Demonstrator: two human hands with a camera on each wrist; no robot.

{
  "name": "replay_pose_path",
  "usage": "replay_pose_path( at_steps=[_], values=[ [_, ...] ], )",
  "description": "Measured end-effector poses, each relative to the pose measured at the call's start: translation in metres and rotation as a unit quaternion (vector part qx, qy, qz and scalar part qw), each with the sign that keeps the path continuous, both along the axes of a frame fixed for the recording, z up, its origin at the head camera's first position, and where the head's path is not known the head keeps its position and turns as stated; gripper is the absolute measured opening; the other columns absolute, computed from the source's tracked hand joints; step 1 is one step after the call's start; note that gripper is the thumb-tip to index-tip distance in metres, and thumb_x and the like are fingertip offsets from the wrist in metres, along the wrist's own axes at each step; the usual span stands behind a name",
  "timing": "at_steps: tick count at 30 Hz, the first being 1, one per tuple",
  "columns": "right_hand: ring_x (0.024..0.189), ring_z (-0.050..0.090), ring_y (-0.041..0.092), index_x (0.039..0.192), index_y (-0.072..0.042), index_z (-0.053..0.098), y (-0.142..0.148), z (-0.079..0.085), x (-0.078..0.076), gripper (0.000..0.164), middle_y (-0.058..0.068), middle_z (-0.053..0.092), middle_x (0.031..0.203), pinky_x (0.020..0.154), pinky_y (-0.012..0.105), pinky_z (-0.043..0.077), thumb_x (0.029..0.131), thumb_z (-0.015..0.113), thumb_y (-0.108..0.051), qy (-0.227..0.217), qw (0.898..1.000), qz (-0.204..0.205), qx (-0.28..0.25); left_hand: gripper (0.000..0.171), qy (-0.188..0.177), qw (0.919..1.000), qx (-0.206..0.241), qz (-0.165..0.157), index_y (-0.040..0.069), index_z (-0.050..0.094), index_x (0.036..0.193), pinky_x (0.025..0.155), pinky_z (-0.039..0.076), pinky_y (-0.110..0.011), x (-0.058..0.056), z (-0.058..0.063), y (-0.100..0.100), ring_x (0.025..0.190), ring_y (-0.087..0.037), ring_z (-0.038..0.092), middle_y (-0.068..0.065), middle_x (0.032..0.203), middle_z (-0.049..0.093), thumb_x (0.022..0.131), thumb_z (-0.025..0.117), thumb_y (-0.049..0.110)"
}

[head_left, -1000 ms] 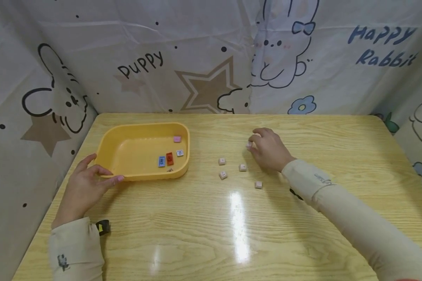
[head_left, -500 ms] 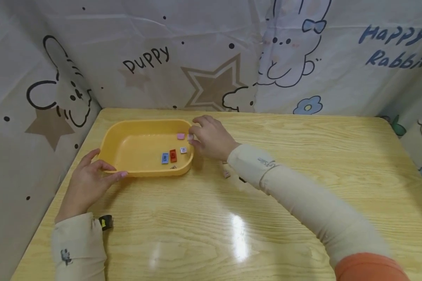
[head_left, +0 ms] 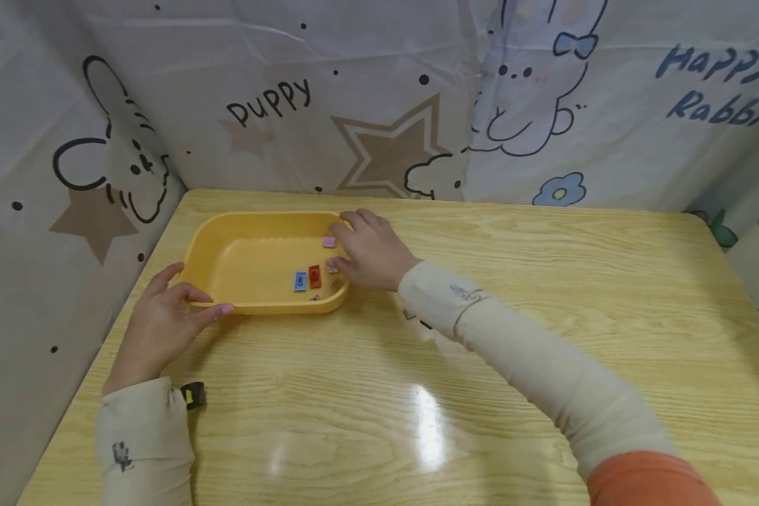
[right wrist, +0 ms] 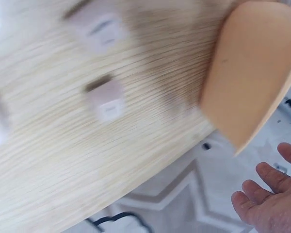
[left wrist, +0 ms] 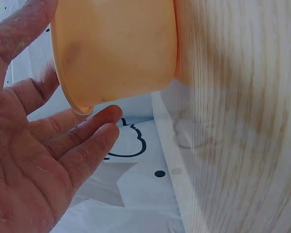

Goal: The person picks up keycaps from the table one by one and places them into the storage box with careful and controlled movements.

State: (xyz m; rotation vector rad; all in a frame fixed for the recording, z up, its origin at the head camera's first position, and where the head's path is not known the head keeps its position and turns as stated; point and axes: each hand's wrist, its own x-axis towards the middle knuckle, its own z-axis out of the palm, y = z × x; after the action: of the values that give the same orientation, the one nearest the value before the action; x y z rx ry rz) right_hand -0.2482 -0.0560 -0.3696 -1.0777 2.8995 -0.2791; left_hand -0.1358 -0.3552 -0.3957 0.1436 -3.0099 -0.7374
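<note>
A yellow plastic bin [head_left: 272,308] stands at the table's back left. My left hand [head_left: 158,327] grips its near left corner, thumb at the front rim and fingers at the left end; the left wrist view shows that hand beside the bin's outer wall [left wrist: 116,48]. Over the bin's right end is my right hand [head_left: 376,253], thumb and fingers spread apart with nothing seen between them. Inside lie a pink keycap [head_left: 329,242], a blue keycap [head_left: 300,281] and a red keycap [head_left: 315,276]. A white keycap [head_left: 333,270] is partly hidden by the right thumb.
Several pale keycaps, one of them a pinkish keycap [right wrist: 106,99], lie on the wooden table [head_left: 329,407] right of the bin; the right sleeve [head_left: 443,299] mostly covers them in the head view. A printed curtain [head_left: 386,91] hangs behind the table.
My right hand has carried a pale keycap left from the table to the bin, then reached over its rim and spread its fingers. The left hand keeps its grip on the corner.
</note>
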Motion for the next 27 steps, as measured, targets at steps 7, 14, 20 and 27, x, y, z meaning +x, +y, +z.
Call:
replay_pose_path(
  at_steps=[7, 14, 20, 27],
  values=[
    [0.14, 0.036, 0.033, 0.138, -0.009, 0.046, 0.032, -0.008, -0.008, 0.052, 0.015, 0.041, 0.148, 0.116, 0.051, 0.034, 0.096, 0.054, -0.039, -0.008, 0.999, -0.043, 0.008, 0.057, -0.01, 0.9999, -0.002, 0.01, -0.002, 0.065, 0.089, 0.112, 0.023, -0.067, 0.0, 0.001, 0.0, 0.145, -0.043, 0.021, -0.027, 0.154, 0.026, 0.08, 0.069, 0.054],
    [0.139, 0.038, 0.036, 0.133, -0.008, 0.051, 0.06, -0.013, -0.01, 0.047, 0.017, 0.043, 0.147, 0.115, 0.053, 0.035, 0.096, 0.054, -0.038, -0.006, 0.999, -0.053, 0.011, 0.059, -0.011, 0.9999, 0.001, 0.012, -0.003, 0.065, 0.09, 0.113, 0.021, -0.067, 0.0, 0.001, 0.001, 0.145, -0.043, 0.02, -0.027, 0.155, 0.025, 0.08, 0.068, 0.056],
    [0.135, 0.042, 0.036, 0.128, -0.006, 0.056, 0.084, -0.018, -0.004, 0.044, 0.019, 0.047, 0.143, 0.111, 0.055, 0.039, 0.094, 0.058, -0.034, -0.001, 0.999, -0.047, 0.009, 0.06, -0.014, 0.9999, 0.003, 0.01, -0.003, 0.065, 0.091, 0.113, 0.021, -0.067, -0.001, 0.0, 0.001, 0.145, -0.042, 0.02, -0.027, 0.154, 0.026, 0.081, 0.067, 0.057],
    [0.132, 0.044, 0.038, 0.125, -0.005, 0.057, 0.117, -0.029, 0.007, 0.043, 0.019, 0.05, 0.14, 0.108, 0.057, 0.041, 0.093, 0.061, -0.032, -0.018, 0.999, -0.048, 0.014, 0.063, -0.023, 0.9995, 0.004, 0.018, -0.002, 0.065, 0.092, 0.113, 0.02, -0.068, -0.001, -0.001, 0.002, 0.146, -0.043, 0.018, -0.026, 0.156, 0.024, 0.08, 0.066, 0.06]
  ],
)
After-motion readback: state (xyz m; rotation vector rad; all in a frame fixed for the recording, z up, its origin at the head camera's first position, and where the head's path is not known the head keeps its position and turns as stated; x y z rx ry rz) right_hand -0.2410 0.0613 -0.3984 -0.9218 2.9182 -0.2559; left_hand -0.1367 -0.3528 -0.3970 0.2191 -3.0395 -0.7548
